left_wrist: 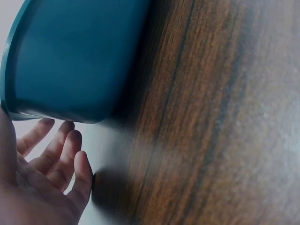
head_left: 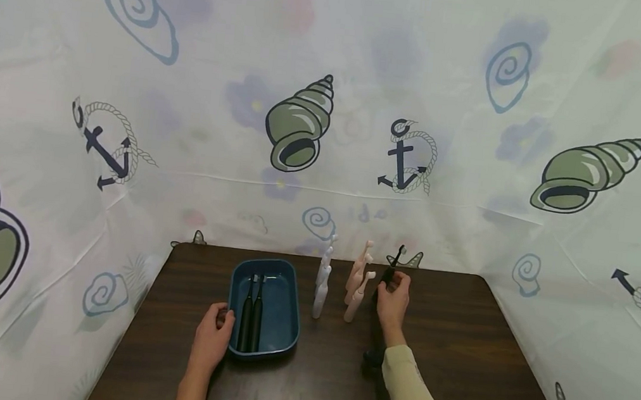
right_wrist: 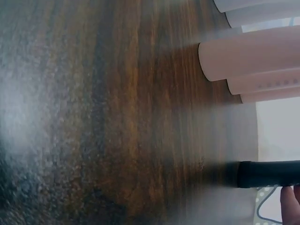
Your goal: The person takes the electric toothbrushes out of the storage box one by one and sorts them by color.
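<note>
My right hand [head_left: 393, 301] pinches a black electric toothbrush [head_left: 391, 273], held upright with its head at the top. In the right wrist view the base of its dark handle [right_wrist: 267, 174] is close to the tabletop; whether it touches I cannot tell. Two more black electric toothbrushes [head_left: 256, 321] lie side by side in a blue tray [head_left: 281, 311], heads pointing away. At the tray's left side rests my left hand [head_left: 212, 337]. The left wrist view shows its fingers [left_wrist: 56, 154] loosely bent against the outer wall of the tray [left_wrist: 70, 61].
A row of white electric toothbrushes [head_left: 319, 300] stands upright right of the tray. Pink ones [head_left: 354, 304] stand in another row between these and my right hand. The dark wooden table [head_left: 304, 389] ends at a patterned curtain [head_left: 361, 57] behind and at the sides.
</note>
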The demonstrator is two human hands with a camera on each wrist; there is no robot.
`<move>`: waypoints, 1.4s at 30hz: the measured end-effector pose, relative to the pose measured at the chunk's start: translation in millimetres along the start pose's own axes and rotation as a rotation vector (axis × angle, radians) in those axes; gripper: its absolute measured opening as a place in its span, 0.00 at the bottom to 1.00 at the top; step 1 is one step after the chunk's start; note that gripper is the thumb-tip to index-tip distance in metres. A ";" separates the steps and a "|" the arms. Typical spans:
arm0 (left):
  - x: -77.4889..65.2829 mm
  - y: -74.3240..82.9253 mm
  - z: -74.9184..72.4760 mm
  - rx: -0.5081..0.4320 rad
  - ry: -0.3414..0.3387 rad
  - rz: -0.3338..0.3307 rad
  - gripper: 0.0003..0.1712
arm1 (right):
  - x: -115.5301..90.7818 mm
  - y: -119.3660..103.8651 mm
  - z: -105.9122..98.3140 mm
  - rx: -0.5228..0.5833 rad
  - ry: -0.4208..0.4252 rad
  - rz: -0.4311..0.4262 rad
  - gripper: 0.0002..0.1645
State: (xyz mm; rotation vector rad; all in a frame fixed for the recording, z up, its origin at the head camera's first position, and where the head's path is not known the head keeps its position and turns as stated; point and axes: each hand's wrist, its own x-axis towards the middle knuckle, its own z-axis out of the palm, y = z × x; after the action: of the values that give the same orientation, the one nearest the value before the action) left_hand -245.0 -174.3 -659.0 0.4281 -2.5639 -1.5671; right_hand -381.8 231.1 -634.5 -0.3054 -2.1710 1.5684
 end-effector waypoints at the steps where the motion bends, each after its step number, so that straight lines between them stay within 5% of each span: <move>1: 0.0 -0.2 0.4 0.001 0.000 0.001 0.26 | -0.2 0.5 -0.6 0.008 -0.002 0.002 0.27; 22: -2.0 3.7 -3.0 -0.034 0.005 0.000 0.27 | 2.6 -0.6 2.6 0.033 -0.068 0.002 0.31; 33: 0.0 3.3 0.6 -0.021 -0.005 0.009 0.27 | -5.0 -1.3 -6.6 0.028 -0.030 -0.015 0.33; 38: 0.4 2.6 -0.4 -0.029 -0.010 0.005 0.27 | -11.6 -4.0 -9.2 0.071 0.049 -0.049 0.30; 42: 1.3 2.2 -0.7 -0.025 0.000 0.009 0.27 | -19.7 -11.1 -8.3 0.142 0.163 -0.167 0.21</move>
State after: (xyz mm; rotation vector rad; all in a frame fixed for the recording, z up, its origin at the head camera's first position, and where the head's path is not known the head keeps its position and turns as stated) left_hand -246.5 -174.3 -656.8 0.4134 -2.5398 -1.5938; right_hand -359.7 226.1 -626.3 -0.1948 -1.8994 1.5385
